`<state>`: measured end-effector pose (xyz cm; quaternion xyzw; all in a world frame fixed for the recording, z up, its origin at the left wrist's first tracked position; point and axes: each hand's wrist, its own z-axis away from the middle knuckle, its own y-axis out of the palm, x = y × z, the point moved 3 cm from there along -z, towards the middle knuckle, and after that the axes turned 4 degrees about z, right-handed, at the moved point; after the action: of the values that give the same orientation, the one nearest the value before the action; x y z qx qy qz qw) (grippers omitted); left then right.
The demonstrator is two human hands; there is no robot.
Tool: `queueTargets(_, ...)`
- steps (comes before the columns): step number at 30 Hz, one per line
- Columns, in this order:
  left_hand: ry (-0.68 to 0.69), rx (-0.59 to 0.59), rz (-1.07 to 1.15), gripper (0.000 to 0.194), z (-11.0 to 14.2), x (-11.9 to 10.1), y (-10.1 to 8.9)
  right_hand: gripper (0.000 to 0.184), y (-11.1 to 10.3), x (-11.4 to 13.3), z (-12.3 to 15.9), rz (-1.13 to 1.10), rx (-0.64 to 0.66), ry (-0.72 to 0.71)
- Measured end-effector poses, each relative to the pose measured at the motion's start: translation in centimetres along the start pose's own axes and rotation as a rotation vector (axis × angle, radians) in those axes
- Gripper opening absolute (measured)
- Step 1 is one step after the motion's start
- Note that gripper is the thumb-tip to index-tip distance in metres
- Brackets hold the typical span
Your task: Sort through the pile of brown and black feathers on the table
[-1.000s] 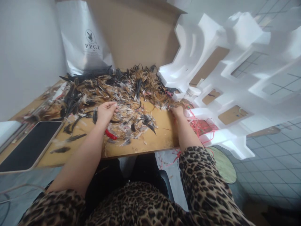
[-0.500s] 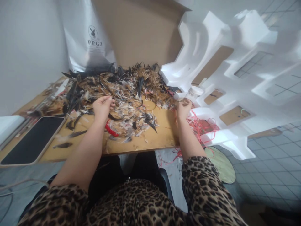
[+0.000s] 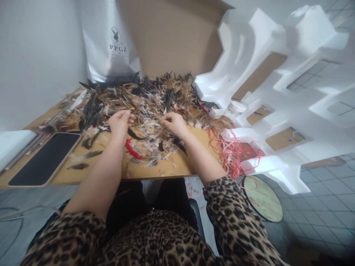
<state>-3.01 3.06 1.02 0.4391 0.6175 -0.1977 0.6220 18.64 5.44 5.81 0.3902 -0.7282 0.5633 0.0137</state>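
A heap of brown, black and white feathers [image 3: 144, 96] covers the far part of a wooden board [image 3: 172, 168]. My left hand [image 3: 119, 123] rests at the heap's near edge with its fingers curled and pinched on some feathers. My right hand [image 3: 173, 123] sits in the middle of the heap, fingers pinched on a thin feather or thread that I cannot make out. Below my left wrist a red-handled tool [image 3: 133, 149] lies among loose feathers.
A dark phone [image 3: 46, 159] lies at the board's left. A silver bag [image 3: 111, 40] leans on a cardboard box behind the heap. White foam packing [image 3: 277, 74] fills the right, with a small white-capped jar [image 3: 235, 109] and tangled pink thread [image 3: 235, 153] beside it.
My right hand has moved left from the pink thread and jar into the middle of the feather heap. My left hand has hardly moved.
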Motion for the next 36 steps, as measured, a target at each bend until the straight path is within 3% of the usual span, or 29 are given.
queueTargets(3,0.006,0.002,0.012,0.023,0.0,0.1,0.0,0.018,2.4,1.3,-1.6,0.18,0.181,-0.052)
queueTargets(6,0.005,0.021,0.012,0.024,0.0,0.4,0.0,0.021,3.9,2.1,-2.8,0.396,0.263,-0.044)
queueTargets(11,-0.017,0.04,0.013,0.024,0.1,0.5,0.3,0.025,5.7,2.5,-3.7,0.62,0.279,-0.116)
queueTargets(18,-0.032,0.077,-0.004,0.023,0.2,0.6,0.5,0.026,6.9,1.1,-3.6,0.657,0.26,-0.115)
queueTargets(22,-0.038,0.106,-0.036,0.021,0.3,0.6,0.7,0.02,6.3,-0.5,-3.5,0.446,0.267,-0.016)
queueTargets(27,-0.088,0.157,-0.055,0.021,0.7,0.7,1.0,0.016,5.4,-2.0,-3.6,-0.145,0.22,0.102)
queueTargets(31,-0.161,0.261,-0.042,0.022,1.1,1.1,1.4,0.017,5.4,-1.8,-3.5,-0.639,0.207,0.256)
queueTargets(36,-0.259,0.353,0.025,0.023,1.4,1.4,1.5,0.023,6.6,-1.0,-3.6,-0.907,0.251,0.304)
